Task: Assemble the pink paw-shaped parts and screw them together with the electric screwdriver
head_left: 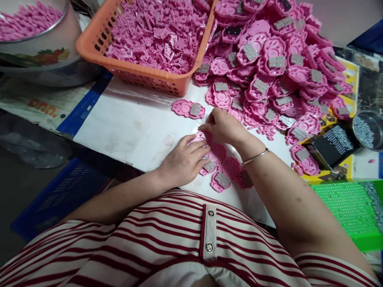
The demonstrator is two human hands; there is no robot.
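My left hand (184, 160) lies over a pink plastic casing (200, 138) on the white table, its thumb and fingers gripping the casing's sides. Just beyond it, my right hand (223, 124) is closed in a pinch at the casing's far edge; whatever sits between those fingertips is hidden. Close to my body, several more pink casings with grey metal plates (223, 180) lie partly under my hands. A single casing with a plate (188, 109) rests apart, beyond my hands.
An orange basket (179, 84) holds small pink parts. Right of it rises a large heap of plated casings (277, 61). Screws fill a black tray (327, 153) and a round metal bowl (354, 131). A green tray (338, 207) is at right, a pot (64, 48) at far left.
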